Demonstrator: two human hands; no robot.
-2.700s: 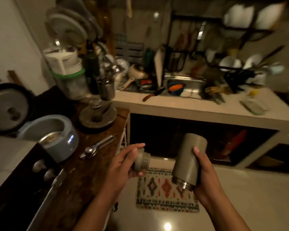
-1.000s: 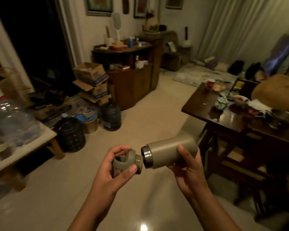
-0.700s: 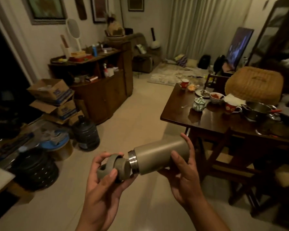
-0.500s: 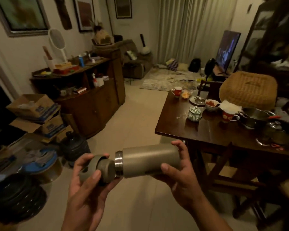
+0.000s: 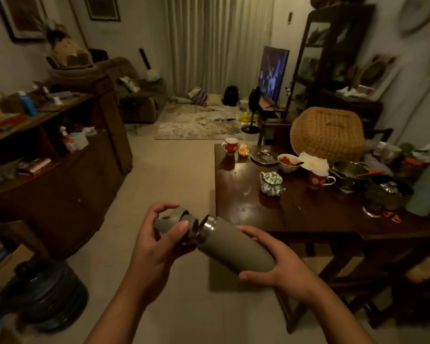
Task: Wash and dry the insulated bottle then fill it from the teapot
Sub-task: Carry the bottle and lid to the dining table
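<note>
Two hands: left hand point(image 5: 154, 247) grips lid point(image 5: 174, 220), right hand point(image 5: 281, 264) holds bottle point(image 5: 231, 247)
Change: lid seems newly off the mouth
Meaning: teapot point(image 5: 271, 183) on counter point(image 5: 253, 212), filling near

I'm standing in what is plainly a lived-in home, living and dining room in one. At the far end a television point(image 5: 273, 75) is glowing beside long curtains point(image 5: 209, 40), with a rug point(image 5: 199, 122) and an armchair point(image 5: 134, 95) sitting before it. On the right a wooden dining table point(image 5: 246, 214) is carrying a teapot point(image 5: 271, 183), mugs point(image 5: 230, 146), pots point(image 5: 350, 170) and a woven food cover point(image 5: 327, 134). On the left a cluttered sideboard point(image 5: 60, 170) is standing under framed pictures point(image 5: 104, 7).
</note>
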